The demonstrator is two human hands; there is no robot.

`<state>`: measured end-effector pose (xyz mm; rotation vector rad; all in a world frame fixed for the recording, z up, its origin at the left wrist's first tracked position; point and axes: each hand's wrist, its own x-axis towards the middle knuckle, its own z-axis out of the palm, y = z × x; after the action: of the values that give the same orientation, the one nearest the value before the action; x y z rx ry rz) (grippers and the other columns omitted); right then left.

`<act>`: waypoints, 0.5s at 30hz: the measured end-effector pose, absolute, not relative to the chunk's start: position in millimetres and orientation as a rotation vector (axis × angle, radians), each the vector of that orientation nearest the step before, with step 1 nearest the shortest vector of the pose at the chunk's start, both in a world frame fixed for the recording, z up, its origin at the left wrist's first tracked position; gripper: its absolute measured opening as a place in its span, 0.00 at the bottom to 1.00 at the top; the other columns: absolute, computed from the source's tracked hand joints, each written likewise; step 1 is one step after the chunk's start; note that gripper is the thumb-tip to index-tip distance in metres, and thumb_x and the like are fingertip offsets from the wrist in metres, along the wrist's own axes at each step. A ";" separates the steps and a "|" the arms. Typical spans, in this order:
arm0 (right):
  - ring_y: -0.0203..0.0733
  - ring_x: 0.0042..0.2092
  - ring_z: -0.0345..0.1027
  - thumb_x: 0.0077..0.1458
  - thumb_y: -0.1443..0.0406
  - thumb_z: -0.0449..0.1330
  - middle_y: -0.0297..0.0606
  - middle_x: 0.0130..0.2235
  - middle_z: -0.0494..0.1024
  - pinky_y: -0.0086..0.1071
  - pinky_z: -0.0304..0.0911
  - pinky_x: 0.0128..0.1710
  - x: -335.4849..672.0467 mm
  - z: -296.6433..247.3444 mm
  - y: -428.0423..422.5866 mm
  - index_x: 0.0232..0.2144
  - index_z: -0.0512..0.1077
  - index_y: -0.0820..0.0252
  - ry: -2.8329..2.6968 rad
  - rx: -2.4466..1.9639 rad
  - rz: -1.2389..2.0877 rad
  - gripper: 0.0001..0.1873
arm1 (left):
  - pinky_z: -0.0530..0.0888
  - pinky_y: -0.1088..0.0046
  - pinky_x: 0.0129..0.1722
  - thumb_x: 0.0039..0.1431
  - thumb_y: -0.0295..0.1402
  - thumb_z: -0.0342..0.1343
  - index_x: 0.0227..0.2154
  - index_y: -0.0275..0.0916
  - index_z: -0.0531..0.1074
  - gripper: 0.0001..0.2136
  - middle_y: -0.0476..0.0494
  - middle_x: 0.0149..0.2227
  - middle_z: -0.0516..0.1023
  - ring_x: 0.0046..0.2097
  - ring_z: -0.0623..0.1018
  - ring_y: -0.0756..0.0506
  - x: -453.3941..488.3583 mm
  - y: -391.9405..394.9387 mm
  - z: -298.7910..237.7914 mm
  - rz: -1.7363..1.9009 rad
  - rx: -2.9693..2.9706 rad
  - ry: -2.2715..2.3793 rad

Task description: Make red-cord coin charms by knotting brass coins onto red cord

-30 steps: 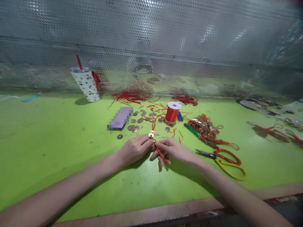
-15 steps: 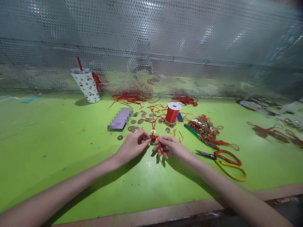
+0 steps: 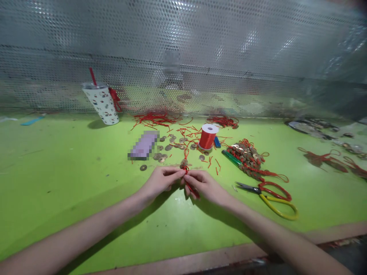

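Observation:
My left hand (image 3: pixel 162 180) and my right hand (image 3: pixel 204 185) meet at the middle of the green table (image 3: pixel 57 172), both pinched on a red cord (image 3: pixel 186 153) strung with brass coins (image 3: pixel 183 164). The cord's coined end points away from me, and a loose red end trails down under my right fingers. Loose coins (image 3: pixel 168 147) lie scattered just beyond my hands, beside a red spool of cord (image 3: pixel 208 136).
Scissors with red and yellow handles (image 3: pixel 271 194) lie to the right, near a pile of finished coin strings (image 3: pixel 249 156) and a green lighter (image 3: pixel 231 157). A patterned cup with a straw (image 3: pixel 101 102) stands back left, a blurred phone (image 3: pixel 143 145) near centre. A perforated metal screen (image 3: pixel 258 57) backs the table.
My hands drew closer together on the cord, lifted a little toward the coins half a second ago, then settled back; the fingertips now nearly touch.

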<state>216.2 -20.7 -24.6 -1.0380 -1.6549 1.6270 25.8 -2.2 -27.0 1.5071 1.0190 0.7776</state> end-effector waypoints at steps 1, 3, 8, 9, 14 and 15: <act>0.31 0.20 0.61 0.66 0.50 0.55 0.33 0.24 0.74 0.27 0.56 0.20 215.3 -24.7 -21.5 0.31 0.69 0.59 -1.662 -1.047 1.610 0.21 | 0.55 0.75 0.14 0.63 0.46 0.60 0.35 0.36 0.82 0.16 0.45 0.23 0.77 0.18 0.63 0.52 26.5 -3.7 -28.4 0.800 1.498 1.029; 0.31 0.20 0.60 0.66 0.49 0.55 0.34 0.24 0.75 0.27 0.56 0.19 213.4 -25.0 -23.3 0.31 0.71 0.60 -1.669 -1.065 1.584 0.21 | 0.55 0.75 0.14 0.62 0.45 0.61 0.37 0.36 0.83 0.15 0.44 0.24 0.79 0.19 0.65 0.52 28.4 -7.0 -30.6 0.841 1.459 1.027; 0.32 0.20 0.58 0.67 0.53 0.55 0.31 0.21 0.72 0.27 0.54 0.21 208.3 -29.4 -27.8 0.29 0.75 0.61 -1.673 -1.121 1.457 0.21 | 0.61 0.75 0.16 0.58 0.38 0.66 0.37 0.36 0.83 0.10 0.41 0.30 0.84 0.23 0.73 0.49 33.3 -15.2 -29.5 0.928 1.335 1.010; 0.32 0.20 0.58 0.67 0.55 0.55 0.31 0.20 0.72 0.27 0.53 0.22 207.4 -30.4 -28.6 0.27 0.75 0.61 -1.692 -1.124 1.425 0.21 | 0.63 0.75 0.16 0.58 0.37 0.66 0.36 0.35 0.83 0.10 0.40 0.30 0.84 0.23 0.75 0.48 34.2 -16.5 -28.8 0.929 1.310 0.987; 0.33 0.24 0.62 0.68 0.62 0.53 0.34 0.22 0.75 0.28 0.57 0.28 205.3 -30.2 -32.1 0.22 0.74 0.62 -1.797 -1.125 1.343 0.23 | 0.64 0.76 0.15 0.59 0.40 0.64 0.35 0.34 0.80 0.12 0.45 0.19 0.77 0.18 0.75 0.47 39.3 -21.6 -27.5 0.879 1.213 0.913; 0.33 0.25 0.63 0.68 0.62 0.53 0.34 0.23 0.75 0.28 0.59 0.29 205.3 -29.2 -32.7 0.23 0.74 0.62 -1.809 -1.122 1.347 0.22 | 0.65 0.75 0.15 0.58 0.41 0.65 0.34 0.34 0.79 0.12 0.46 0.20 0.78 0.17 0.75 0.47 40.1 -22.0 -27.5 0.898 1.209 0.923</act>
<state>205.3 -32.7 -29.2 -1.1224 -1.8092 1.3470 40.1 -22.0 -27.5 1.2093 0.9230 0.8982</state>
